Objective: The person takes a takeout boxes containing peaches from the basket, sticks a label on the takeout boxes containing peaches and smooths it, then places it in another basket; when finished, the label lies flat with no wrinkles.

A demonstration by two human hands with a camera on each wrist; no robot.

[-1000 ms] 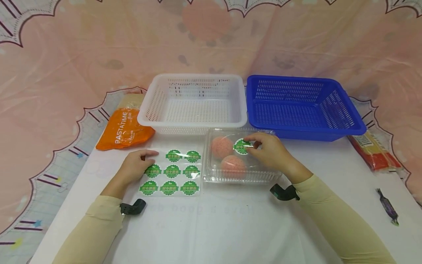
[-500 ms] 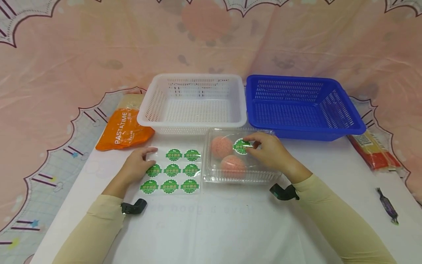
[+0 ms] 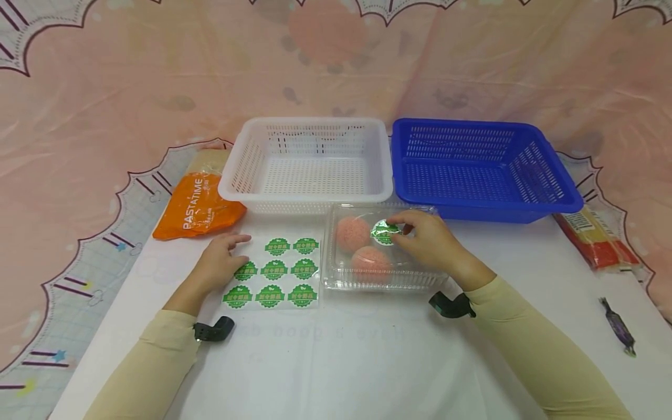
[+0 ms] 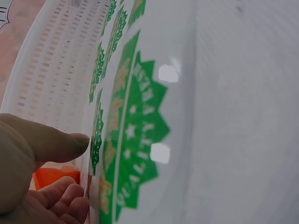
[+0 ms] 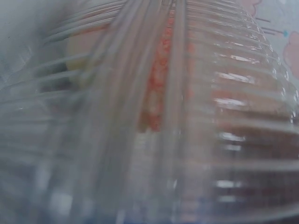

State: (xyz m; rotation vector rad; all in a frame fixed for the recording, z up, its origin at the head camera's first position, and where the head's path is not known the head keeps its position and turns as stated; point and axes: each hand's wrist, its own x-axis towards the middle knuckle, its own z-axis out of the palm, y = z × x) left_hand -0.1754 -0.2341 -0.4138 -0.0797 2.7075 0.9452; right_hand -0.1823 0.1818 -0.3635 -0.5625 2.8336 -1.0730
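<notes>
My right hand (image 3: 427, 239) pinches a round green-and-white sticker (image 3: 383, 232) between thumb and index finger, over the lid of a clear plastic clamshell box (image 3: 336, 280). Inside the box lie two pink, rough-surfaced balls (image 3: 371, 262). My left hand (image 3: 216, 262) rests at the left edge of a clear sheet of green stickers (image 3: 273, 269), its thumb (image 4: 74, 145) beside one of them in the left wrist view. The sheet's upper left spot bears no sticker. In the right wrist view the ribbed box wall (image 5: 233, 116) fills the picture and hides the fingers.
A white basket (image 3: 310, 201) and a blue basket (image 3: 488, 213) stand behind the box. An orange pasta bag (image 3: 202, 204) lies at left, a red-and-yellow packet (image 3: 595, 239) at right. A dark wrapped candy (image 3: 618, 326) lies near the right edge.
The sticker sheet has shifted very slightly under my left hand. My right hand stays on the sticker at the box lid, and the light glint on the sticker has changed.
</notes>
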